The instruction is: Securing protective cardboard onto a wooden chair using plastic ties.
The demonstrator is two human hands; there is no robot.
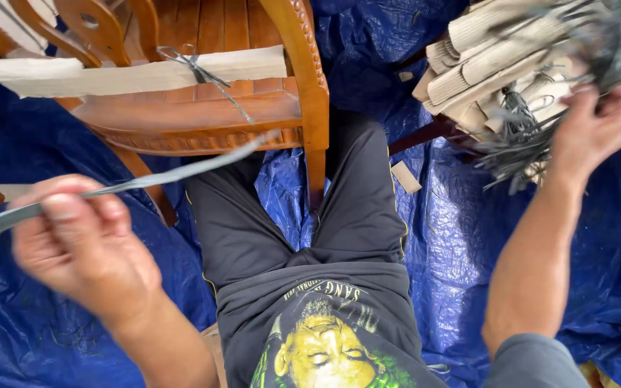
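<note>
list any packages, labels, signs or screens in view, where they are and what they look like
Printed shirt graphic: bottom centre, on the person's black shirt; yellow and green picture under an arc of pale lettering.
Corrugated cardboard rolls: upper right, by the right hand; tan wrapping, unprinted.
Cardboard strip: tied across the wooden chair, upper left; pale tan, blank.
No screens or signs.

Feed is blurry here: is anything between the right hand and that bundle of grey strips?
Nothing visible. The right hand is already at the bundle of grey strips, fingers among them, beside the cardboard rolls.

Wooden chair stands on blue tarp.
</note>
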